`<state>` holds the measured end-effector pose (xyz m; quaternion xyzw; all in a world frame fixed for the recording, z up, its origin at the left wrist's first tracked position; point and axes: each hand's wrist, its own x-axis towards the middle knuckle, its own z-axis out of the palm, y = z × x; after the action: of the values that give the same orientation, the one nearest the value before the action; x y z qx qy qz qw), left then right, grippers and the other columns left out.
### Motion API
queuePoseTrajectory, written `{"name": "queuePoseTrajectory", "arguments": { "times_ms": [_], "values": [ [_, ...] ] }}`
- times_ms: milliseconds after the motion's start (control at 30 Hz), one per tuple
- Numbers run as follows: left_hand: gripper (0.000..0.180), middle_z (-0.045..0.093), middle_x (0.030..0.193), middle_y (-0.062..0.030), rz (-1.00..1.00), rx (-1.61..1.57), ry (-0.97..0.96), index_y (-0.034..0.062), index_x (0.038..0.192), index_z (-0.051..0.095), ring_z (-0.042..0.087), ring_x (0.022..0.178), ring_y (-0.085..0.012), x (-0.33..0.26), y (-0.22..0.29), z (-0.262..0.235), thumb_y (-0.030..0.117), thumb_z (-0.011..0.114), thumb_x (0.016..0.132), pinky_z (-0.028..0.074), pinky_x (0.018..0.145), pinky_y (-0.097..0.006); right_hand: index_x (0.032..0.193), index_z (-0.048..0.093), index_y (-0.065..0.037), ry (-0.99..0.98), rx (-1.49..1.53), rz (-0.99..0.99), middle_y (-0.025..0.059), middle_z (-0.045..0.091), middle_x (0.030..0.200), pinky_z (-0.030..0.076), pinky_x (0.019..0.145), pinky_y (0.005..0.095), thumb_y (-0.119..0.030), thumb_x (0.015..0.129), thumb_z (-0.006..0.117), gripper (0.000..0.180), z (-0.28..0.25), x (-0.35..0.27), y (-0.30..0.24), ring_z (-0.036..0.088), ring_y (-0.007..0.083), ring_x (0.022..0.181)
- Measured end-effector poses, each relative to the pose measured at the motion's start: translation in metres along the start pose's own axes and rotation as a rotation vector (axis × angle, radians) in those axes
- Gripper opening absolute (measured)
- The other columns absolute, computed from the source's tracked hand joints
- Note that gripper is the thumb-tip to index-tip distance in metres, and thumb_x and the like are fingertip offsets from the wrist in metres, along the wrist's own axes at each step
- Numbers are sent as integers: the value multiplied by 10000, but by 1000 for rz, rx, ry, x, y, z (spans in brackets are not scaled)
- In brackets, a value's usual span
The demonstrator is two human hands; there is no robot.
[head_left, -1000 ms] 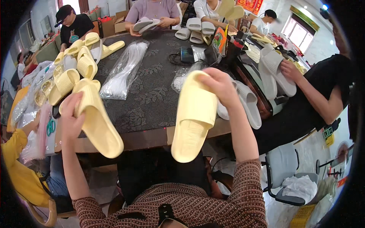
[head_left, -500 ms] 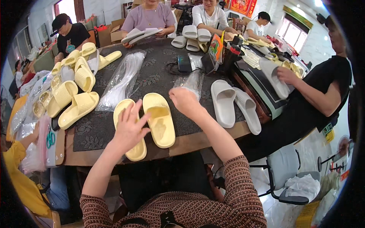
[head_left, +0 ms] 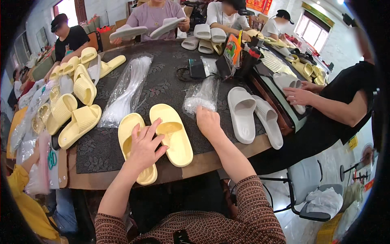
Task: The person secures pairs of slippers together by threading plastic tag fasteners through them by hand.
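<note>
A pair of pale yellow slide slippers lies in front of me at the table's near edge. My left hand (head_left: 144, 147) rests over the left yellow slipper (head_left: 147, 175) with fingers spread, their tips reaching toward the right yellow slipper (head_left: 180, 149). My right hand (head_left: 209, 122) is closed, with its fingertips at the near end of a small clear bag of thin whitish plastic strands (head_left: 201, 101). Whatever those fingers pinch is too small to make out. To its right lies a pair of grey slides, the nearer one (head_left: 242, 122) beside the other (head_left: 269, 124).
A longer bag of white strands (head_left: 129, 91) lies beyond the yellow pair. Several yellow slides (head_left: 81, 126) are piled at the left. A black device (head_left: 197, 69) and a dark bottle (head_left: 248, 63) stand farther back. Co-workers sit around the dark table mat (head_left: 97, 156), some handling grey slippers.
My right hand has moved slightly right and nearer, uncovering the bag's strand ends. My left hand stays over the yellow slipper. Across the table, a person has spread two grey slippers apart.
</note>
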<state>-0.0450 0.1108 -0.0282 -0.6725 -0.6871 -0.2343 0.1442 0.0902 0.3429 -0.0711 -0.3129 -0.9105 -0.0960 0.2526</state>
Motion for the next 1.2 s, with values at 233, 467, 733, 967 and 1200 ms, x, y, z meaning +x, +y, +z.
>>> {"name": "queuePoseTrajectory", "arguments": {
  "times_ms": [233,467,733,967,1200],
  "values": [
    [274,430,1372,-105,-15,-1,31,79,916,650,523,1079,-262,0,2,0,228,729,700,240,1026,-515,789,524,-68,61,-2,-42,100,626,719,533,551,337,-85,789,523,18,6,-2,2,659,246,661],
    [250,449,1359,-96,4,19,101,81,864,656,542,988,-239,-2,3,2,201,744,663,275,1008,-499,769,526,-75,61,-32,-32,99,628,719,535,558,335,-82,788,524,21,8,-2,2,659,241,656],
    [220,454,1354,-112,7,6,103,75,863,660,556,1015,-245,-4,0,3,189,731,689,276,1010,-504,774,522,-72,80,-34,-26,94,624,707,533,544,325,-88,806,522,36,6,-3,0,654,233,644],
    [211,455,1354,-113,15,7,112,78,860,667,561,1007,-237,-3,2,1,175,731,684,268,1019,-497,793,534,-62,52,-36,21,98,631,718,536,557,330,-89,821,507,47,8,-4,4,658,240,655],
    [209,451,1356,-118,10,6,112,80,860,667,557,1011,-237,-6,1,3,168,729,681,267,1022,-490,797,537,-50,24,-68,38,115,634,720,538,546,334,-82,817,504,50,8,-5,0,660,239,639]
  ]
}}
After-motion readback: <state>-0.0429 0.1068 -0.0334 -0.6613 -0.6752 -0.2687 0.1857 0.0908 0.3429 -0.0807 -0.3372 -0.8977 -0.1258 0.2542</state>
